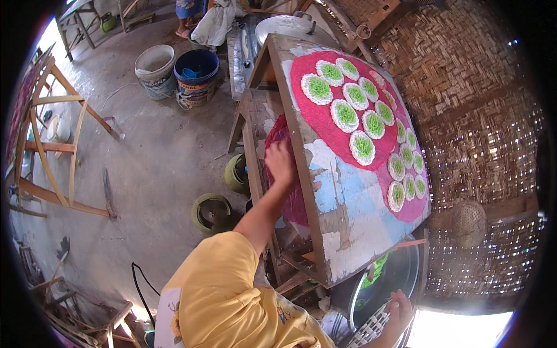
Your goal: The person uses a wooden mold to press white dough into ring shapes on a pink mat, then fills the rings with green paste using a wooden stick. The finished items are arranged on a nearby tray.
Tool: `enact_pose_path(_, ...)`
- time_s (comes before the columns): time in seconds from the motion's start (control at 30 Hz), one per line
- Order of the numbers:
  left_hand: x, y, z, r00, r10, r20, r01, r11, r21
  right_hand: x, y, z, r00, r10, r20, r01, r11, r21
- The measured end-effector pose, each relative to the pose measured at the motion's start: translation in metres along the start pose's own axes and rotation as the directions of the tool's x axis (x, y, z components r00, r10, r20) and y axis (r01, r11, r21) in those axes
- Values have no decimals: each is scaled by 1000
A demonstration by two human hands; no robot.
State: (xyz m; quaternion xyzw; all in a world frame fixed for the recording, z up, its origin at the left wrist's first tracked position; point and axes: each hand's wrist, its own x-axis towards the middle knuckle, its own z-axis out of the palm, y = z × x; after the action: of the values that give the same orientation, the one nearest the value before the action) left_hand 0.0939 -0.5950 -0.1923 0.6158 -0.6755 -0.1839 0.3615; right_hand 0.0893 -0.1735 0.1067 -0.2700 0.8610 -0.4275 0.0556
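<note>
A tilted wooden board (348, 214) with worn blue and white paint carries two round magenta sheets (316, 113) dotted with white-rimmed green discs (346, 114). My left hand (280, 162) reaches past the board's left edge and lies fingers-down on another magenta sheet (293, 200) on the frame below it. My right hand (400, 310) is at the lower right, over a metal basin (406, 272). Its fingers are closed on a white lattice rack (371, 330). Green material (377, 269) shows in the basin under the board's corner.
A white bucket (155, 69) and a blue bucket (197, 72) stand on the concrete floor at the back. Two green round pots (212, 211) sit near the board's legs. A wooden frame (52, 145) leans at the left. A woven bamboo wall (481, 116) runs along the right.
</note>
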Motion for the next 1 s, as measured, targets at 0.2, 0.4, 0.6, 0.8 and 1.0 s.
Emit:
enact_pose_path(0.2, 12, -26, -13, 974, -1, 225, -38, 985, 167, -11, 3, 4, 995, 96, -33, -94, 994, 57)
enact_pose_path(0.4, 40, -21, -45, 988, 12, 154, 55, 903, -426, -21, -1, -2, 991, 132, -19, -129, 985, 115)
enact_pose_path(0.6, 93, -50, -144, 771, 64, 633, 618, -312, -721, -38, 9, -7, 987, 153, 46, -158, 973, 169)
enact_pose_path(0.8, 94, -18, -260, 880, 246, 406, 470, -563, -679, -32, -16, 23, 978, -22, 205, -40, 956, 292)
enact_pose_path(1.0, -13, 96, -313, 954, 289, 78, 188, -377, -907, -19, -87, 90, 711, -574, 406, 557, 812, 173)
